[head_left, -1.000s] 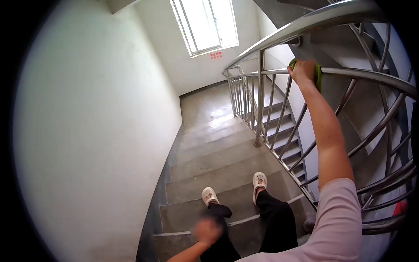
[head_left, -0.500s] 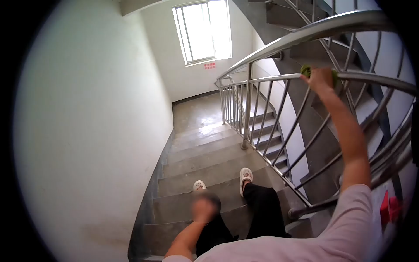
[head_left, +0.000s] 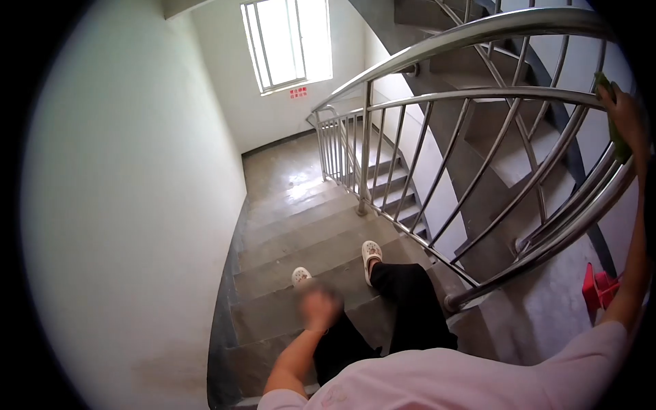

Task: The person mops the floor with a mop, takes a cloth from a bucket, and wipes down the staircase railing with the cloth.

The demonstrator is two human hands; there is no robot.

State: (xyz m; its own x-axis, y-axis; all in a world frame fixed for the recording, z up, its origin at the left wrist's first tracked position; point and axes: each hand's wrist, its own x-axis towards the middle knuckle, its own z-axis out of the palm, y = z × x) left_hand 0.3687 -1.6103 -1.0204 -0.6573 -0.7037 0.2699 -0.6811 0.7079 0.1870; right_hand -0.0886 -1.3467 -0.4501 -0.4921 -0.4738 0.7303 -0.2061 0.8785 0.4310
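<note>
My right hand [head_left: 627,116] is at the far right, closed on a green cloth [head_left: 613,123]. The cloth lies against the right end of the metal stair railing's middle bar [head_left: 519,92], below the top handrail [head_left: 478,37]. My left hand [head_left: 320,309] is low in front of me, beside the black trousers [head_left: 413,301] on my legs. A blur covers its fingers, so I cannot make out whether it holds anything.
Grey steps [head_left: 294,266] descend to a landing [head_left: 280,160] under a window [head_left: 290,44]. A white wall [head_left: 137,205] runs along the left. A red object [head_left: 600,287], possibly a dustpan, is beyond the railing's lower right end. White clogs [head_left: 371,253] are on my feet.
My right hand has slid with the green cloth rightward along the middle bar to the view's right edge. My left hand stays low. The view has shifted slightly right.
</note>
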